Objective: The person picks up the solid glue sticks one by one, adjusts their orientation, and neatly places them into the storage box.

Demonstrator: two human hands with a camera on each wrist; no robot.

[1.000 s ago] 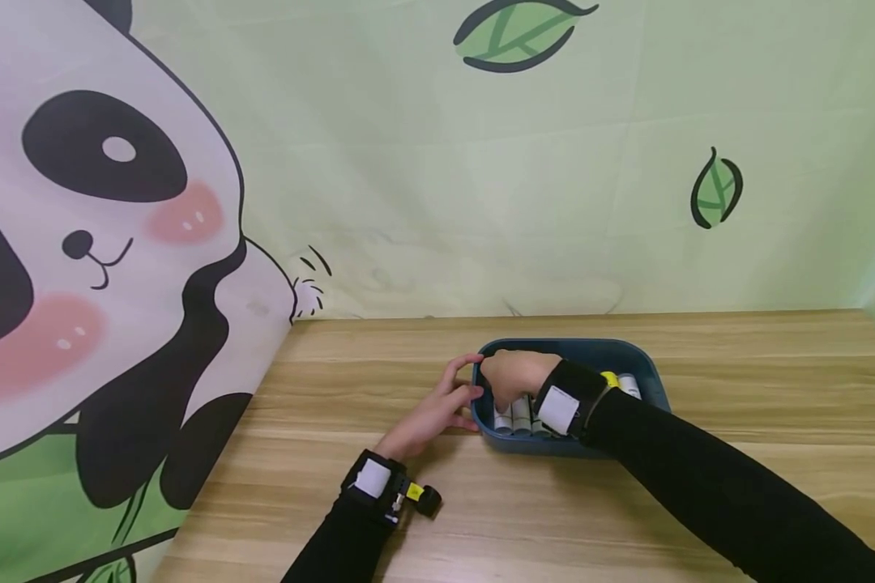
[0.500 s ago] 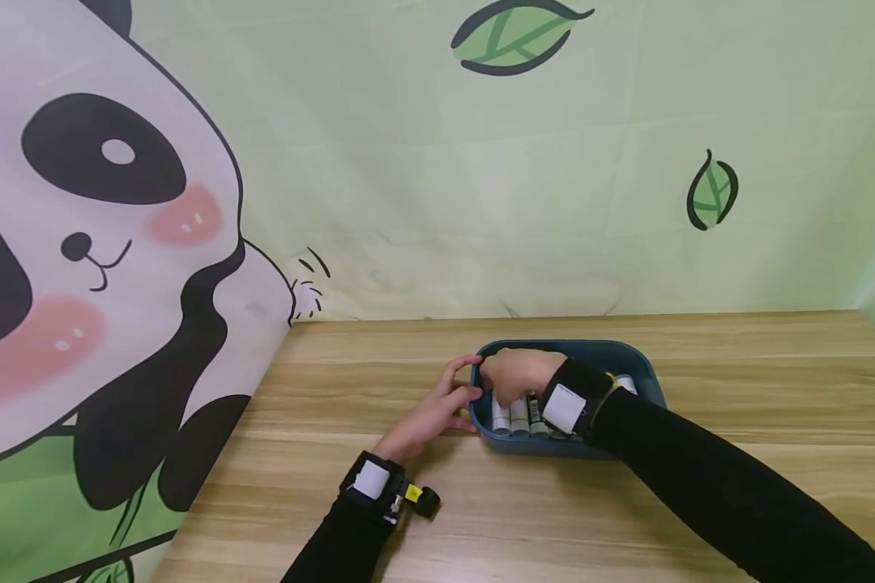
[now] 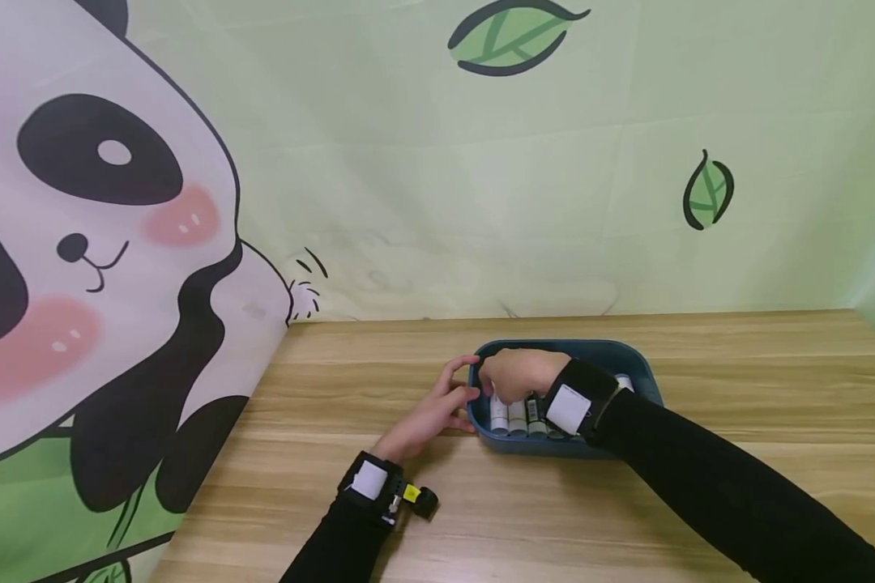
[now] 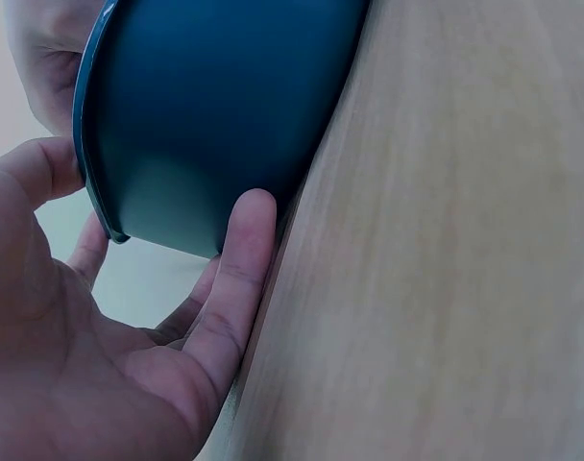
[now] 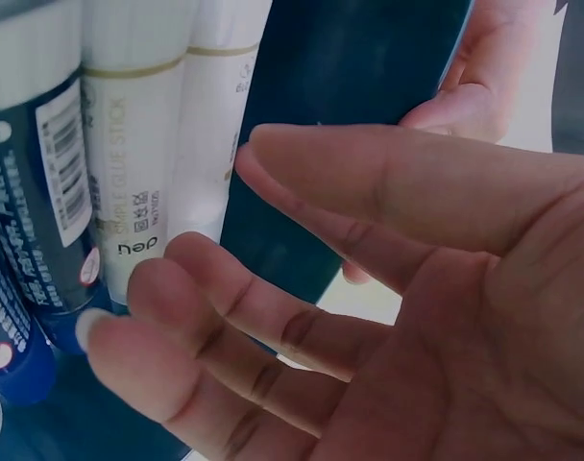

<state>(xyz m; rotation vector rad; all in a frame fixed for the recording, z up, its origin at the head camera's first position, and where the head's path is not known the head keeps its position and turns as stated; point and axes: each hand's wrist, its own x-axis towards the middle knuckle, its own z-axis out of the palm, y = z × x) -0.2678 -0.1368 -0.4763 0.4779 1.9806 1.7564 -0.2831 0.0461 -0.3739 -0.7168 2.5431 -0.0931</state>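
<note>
A dark blue bin (image 3: pixel 627 356) holds several glue sticks lying side by side. My left hand (image 3: pixel 423 417) is at its left end, with spread fingers touching the outer wall and rim; in the left wrist view a fingertip (image 4: pixel 251 216) rests low on the wall. Over the left part of the bin, my right hand (image 3: pixel 521 374) reaches inside. In the right wrist view its loosely bent fingers are beside white glue sticks (image 5: pixel 138 173), the thumb and forefinger close to the outermost one (image 5: pixel 213 115). Nothing shows gripped between them. Dark blue glue sticks (image 5: pixel 42 192) lie farther along.
The bin stands on a wood-grain table (image 3: pixel 554 518), close to a pale green backdrop (image 3: pixel 408 202) with leaves and a panda. A small camera (image 3: pixel 424 502) sticks out from the left wristband. My right forearm (image 3: pixel 700 461) crosses over the bin's front right side.
My right hand and wrist have shifted very slightly to the right relative to the bin, covering the yellow item at its right end. The left hand stays against the bin.
</note>
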